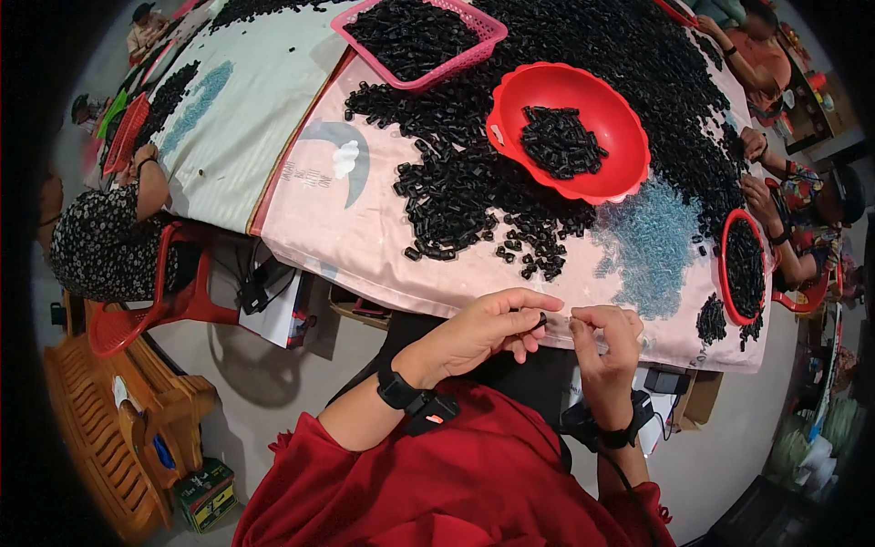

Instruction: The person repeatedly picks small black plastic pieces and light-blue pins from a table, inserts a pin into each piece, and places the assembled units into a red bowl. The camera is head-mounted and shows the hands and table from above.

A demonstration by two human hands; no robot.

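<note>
My left hand [492,326] pinches a small black plastic part [540,320] between thumb and fingers at the near edge of the table. My right hand [606,339] is close beside it, fingertips pinched on something tiny that I cannot make out. Both wrists wear black bands. Just beyond the hands lies a large heap of small black parts [474,196] on a pink cloth [365,228]. A red bowl [592,178] holding some black parts sits on the heap. A patch of small clear blue pieces [652,237] lies right of the hands.
A pink basket [474,50] full of black parts stands at the far side. Another red bowl [729,264] with parts is at the right edge. Other people sit at the left [109,228] and right [802,210]. A red stool [137,319] and a wooden bench [109,410] stand on the floor to the left.
</note>
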